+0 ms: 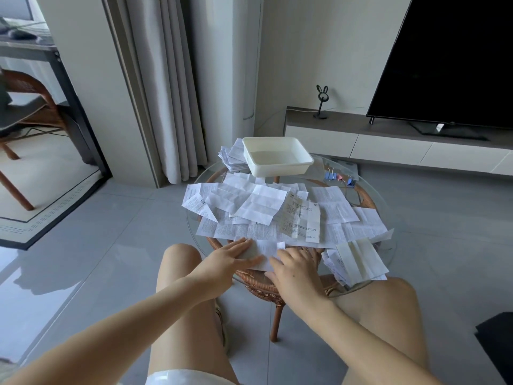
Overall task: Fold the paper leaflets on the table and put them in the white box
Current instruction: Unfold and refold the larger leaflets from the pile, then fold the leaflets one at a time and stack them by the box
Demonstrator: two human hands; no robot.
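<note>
Where your left hand lies: flat, fingers straight, pressing down the left end of a small white printed paper leaflet at the near edge of the surface.
Right hand: your fingers are bent, with the tips on the right end of the same leaflet. You cannot tell whether they pinch it or only rest on it.
Surface: a round glass top on a brown wicker frame, set between your knees.
Loose sheets: a spread of unfolded, creased white leaflets overlaps across the middle of the surface, just beyond your hands.
Near-right pile: a heap of folded leaflets sits near your right hand, at the rim.
White box: the rectangular white plastic box stands open-topped at the far edge, well apart from your hands.
Far stack: a stack of folded papers lies against the box's left side.
Clips: blue and pink binder clips lie to the right of the box.
Beyond: a black television screen stands on a low cabinet.
</note>
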